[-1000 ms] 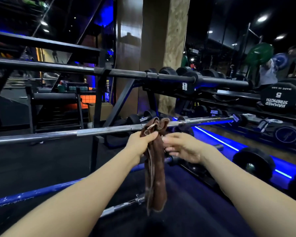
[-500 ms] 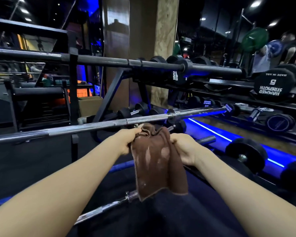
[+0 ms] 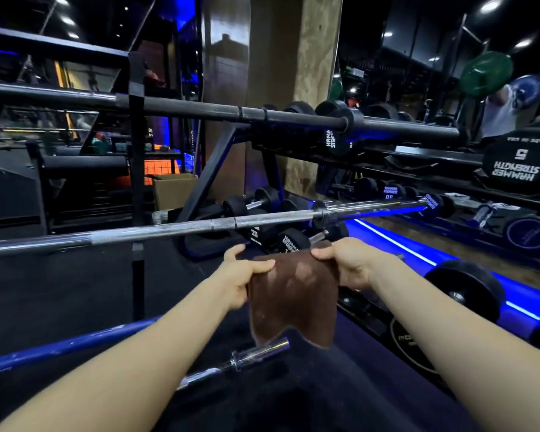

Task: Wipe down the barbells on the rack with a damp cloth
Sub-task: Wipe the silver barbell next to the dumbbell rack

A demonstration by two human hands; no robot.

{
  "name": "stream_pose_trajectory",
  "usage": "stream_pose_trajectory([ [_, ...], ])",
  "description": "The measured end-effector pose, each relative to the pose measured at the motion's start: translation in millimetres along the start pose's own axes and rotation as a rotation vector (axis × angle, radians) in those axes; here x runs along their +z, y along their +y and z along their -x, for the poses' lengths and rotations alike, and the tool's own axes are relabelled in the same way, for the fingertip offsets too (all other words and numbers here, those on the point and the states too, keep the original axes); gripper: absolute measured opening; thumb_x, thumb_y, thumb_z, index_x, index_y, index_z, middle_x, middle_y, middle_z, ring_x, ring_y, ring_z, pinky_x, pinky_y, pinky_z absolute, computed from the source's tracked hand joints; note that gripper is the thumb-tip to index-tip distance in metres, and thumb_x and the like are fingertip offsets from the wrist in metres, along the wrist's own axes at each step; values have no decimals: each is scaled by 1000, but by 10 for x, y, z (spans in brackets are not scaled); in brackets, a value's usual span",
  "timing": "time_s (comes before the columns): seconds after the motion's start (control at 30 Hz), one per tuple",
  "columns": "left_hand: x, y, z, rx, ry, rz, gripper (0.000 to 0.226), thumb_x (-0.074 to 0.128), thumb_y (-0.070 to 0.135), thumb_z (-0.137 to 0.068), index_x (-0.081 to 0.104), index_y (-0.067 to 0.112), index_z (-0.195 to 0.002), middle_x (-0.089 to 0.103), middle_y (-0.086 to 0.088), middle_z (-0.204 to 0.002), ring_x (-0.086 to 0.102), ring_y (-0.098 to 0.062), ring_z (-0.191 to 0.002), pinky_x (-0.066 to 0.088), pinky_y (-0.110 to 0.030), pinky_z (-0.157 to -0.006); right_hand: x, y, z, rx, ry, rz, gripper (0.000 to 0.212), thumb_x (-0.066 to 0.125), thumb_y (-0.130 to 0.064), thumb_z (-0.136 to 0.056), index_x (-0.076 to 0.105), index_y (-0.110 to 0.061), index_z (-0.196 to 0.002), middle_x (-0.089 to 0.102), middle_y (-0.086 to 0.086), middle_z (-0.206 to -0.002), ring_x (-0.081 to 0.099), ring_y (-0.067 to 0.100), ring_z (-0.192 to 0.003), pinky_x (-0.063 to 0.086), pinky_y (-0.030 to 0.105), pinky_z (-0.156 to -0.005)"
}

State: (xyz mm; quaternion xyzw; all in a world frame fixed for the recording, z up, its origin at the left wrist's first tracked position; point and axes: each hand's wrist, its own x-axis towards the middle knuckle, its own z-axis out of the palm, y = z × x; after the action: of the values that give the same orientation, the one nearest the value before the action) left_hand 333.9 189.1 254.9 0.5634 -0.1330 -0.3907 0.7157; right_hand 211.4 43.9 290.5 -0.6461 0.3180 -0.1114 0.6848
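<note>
While both hands are stretching the brown cloth (image 3: 293,300) flat, no bar is getting wiped yet. Left hand (image 3: 240,275) is pinching the top left corner, thumb over the front edge; right hand (image 3: 349,263) is pinching the top right corner, fingers curled over it. Cloth is hanging between them, lower edge dangling just above the end of a short chrome bar (image 3: 256,353) below the hands. Long silver barbell (image 3: 200,227) is lying across the rack (image 3: 137,188) just beyond & above the hands, w/ a black bar (image 3: 200,109) higher up and a blue one (image 3: 60,347) down by the left forearm.

Risks, as I judge them: a two-corner pinch is weak, so dragging over the rough knurled section could be snagging the cloth & pulling it loose. Pale patches on the cloth are possibly dry spots, hard to tell in this light, so wiping may be leaving streaks. Pushing hard could be rolling the bar on its supports.
</note>
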Motion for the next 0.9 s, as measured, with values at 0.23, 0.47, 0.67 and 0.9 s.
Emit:
stream_pose_trajectory([
  [0.23,-12,179,32,297,36,-699,52,80,-7,-65,64,17,-107,63,-3,-84,58,-14,-72,47,-14,-50,-82,17,12,-166,17,379,56,73,10,-72,55,-16,-118,58,10,-108,59,20,-86,48,26,-58],
  [0.47,-108,347,216,647,397,-1886,31,62,59,-78,64,29,-85,47,-3,-109,45,-24,-109,39,-34,-87,98,-57,48,-444,278,1009,30,78,-32,-74,53,-17,-65,56,1,-71,56,19,-75,40,27,-62],
  [0.67,211,433,296,116,30,-514,31,47,34,-92,63,9,-80,67,-9,-76,64,-22,-65,53,-28,-57,478,-212,108,-634,408,797,27,64,-32,-85,54,-8,-90,59,3,-87,54,20,-83,40,28,-71],
  [0.9,161,735,310,89,-100,-86,27,58,36,-91,63,11,-80,68,-5,-65,65,-17,-58,54,-31,-61,552,-426,274,-740,-110,507,26,58,9,-85,67,1,-108,70,10,-98,64,7,-85,50,19,-85],
])
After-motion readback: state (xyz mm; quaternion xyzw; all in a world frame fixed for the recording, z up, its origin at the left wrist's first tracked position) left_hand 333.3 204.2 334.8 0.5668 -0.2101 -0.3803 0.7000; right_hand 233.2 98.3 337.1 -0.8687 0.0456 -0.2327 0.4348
